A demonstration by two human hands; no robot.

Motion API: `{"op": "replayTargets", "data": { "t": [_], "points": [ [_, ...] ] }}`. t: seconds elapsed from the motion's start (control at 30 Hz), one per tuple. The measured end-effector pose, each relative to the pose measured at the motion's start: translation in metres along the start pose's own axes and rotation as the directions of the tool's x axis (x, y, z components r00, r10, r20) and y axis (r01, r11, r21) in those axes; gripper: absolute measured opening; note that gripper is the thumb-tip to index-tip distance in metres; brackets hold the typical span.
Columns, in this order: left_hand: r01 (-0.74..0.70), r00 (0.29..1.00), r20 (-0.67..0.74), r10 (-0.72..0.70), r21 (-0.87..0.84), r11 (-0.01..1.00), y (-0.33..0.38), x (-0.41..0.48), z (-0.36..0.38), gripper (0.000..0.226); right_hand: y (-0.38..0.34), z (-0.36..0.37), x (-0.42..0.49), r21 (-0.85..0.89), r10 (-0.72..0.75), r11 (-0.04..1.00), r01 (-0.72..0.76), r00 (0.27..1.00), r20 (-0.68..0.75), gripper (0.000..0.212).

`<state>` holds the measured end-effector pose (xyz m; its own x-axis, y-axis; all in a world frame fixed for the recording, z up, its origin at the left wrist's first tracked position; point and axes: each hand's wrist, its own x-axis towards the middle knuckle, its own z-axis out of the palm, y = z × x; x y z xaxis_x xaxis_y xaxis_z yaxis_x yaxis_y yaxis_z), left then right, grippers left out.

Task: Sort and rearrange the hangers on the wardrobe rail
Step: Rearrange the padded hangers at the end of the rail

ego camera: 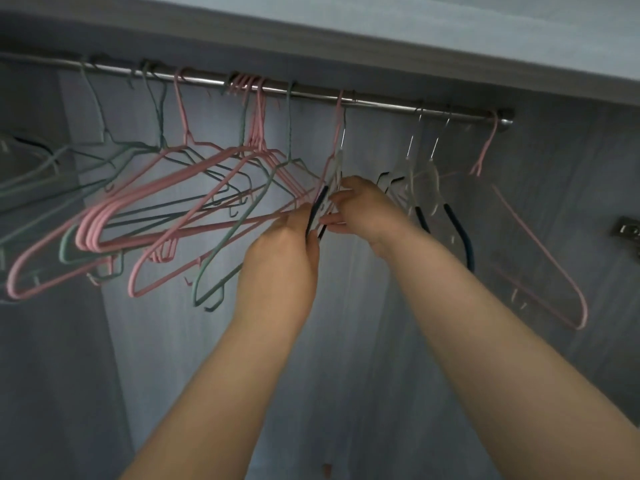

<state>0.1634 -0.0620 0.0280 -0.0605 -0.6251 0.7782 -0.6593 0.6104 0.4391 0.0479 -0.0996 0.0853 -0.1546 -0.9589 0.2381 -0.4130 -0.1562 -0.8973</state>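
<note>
Steel rail (381, 105) runs under the wardrobe shelf (450, 46), carrying pink hangers (258, 109) and green hangers (289, 126) bunched toward your left. Both your hands meet below its middle: your left hand (282, 258) and right hand (367, 209) each pinch a clear hanger with dark grips (320, 202) still hooked on the rail. Two more clear hangers (429, 174) and one pink hanger (540, 244) hang to the right.

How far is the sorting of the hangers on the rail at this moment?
Partly done: several pink hangers hang bunched on the rail. In hand: both the left hand and right hand grip a clear hanger. Left: green hangers and one far-right pink hanger remain mixed.
</note>
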Motion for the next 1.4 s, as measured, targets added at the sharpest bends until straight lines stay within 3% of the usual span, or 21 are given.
{"op": "replayTargets", "data": {
  "t": [0.13,0.3,0.6,0.83,1.0,1.07,1.13,1.23,1.4],
  "points": [
    [-0.046,0.990,-0.132,0.050,0.030,0.998,-0.003,0.007,0.000,0.027,0.002,-0.004,0.032,-0.263,-0.007,0.964,-0.031,0.990,-0.144,0.043],
    [-0.065,0.972,-0.216,0.092,0.129,0.990,0.008,0.034,-0.011,0.027,0.004,-0.004,0.073,-0.009,0.035,0.999,-0.040,0.960,-0.279,0.045],
    [0.048,0.997,0.052,-0.050,0.037,0.998,0.018,0.063,-0.016,0.029,0.028,-0.016,0.115,0.082,0.064,0.996,-0.047,0.971,-0.230,0.058],
    [0.133,0.988,0.102,-0.119,-0.135,0.982,0.010,0.063,-0.018,0.027,0.045,-0.034,0.130,0.009,-0.079,0.996,0.084,0.965,-0.250,0.039],
    [0.089,0.996,0.014,-0.092,0.151,0.985,0.004,0.060,-0.012,0.027,0.063,-0.021,0.109,0.162,-0.029,0.985,0.063,0.978,-0.208,0.042],
    [0.025,0.999,-0.027,-0.018,0.292,0.956,0.005,0.053,-0.016,0.029,0.077,-0.015,0.093,0.240,-0.013,0.969,0.059,0.982,-0.188,0.041],
    [-0.081,0.995,-0.035,0.097,0.327,0.942,0.007,0.039,-0.019,0.031,0.088,-0.010,0.075,0.318,0.013,0.947,0.048,0.982,-0.187,0.039],
    [-0.154,0.988,0.034,0.150,0.208,0.966,0.005,0.006,-0.030,0.027,0.107,-0.005,0.055,0.264,-0.010,0.962,0.065,0.979,-0.203,0.033],
    [0.157,0.974,0.186,-0.132,-0.125,0.980,-0.028,-0.049,-0.036,0.021,0.115,-0.009,0.020,-0.048,-0.168,0.986,0.161,0.951,-0.258,0.034]
  ]
}}
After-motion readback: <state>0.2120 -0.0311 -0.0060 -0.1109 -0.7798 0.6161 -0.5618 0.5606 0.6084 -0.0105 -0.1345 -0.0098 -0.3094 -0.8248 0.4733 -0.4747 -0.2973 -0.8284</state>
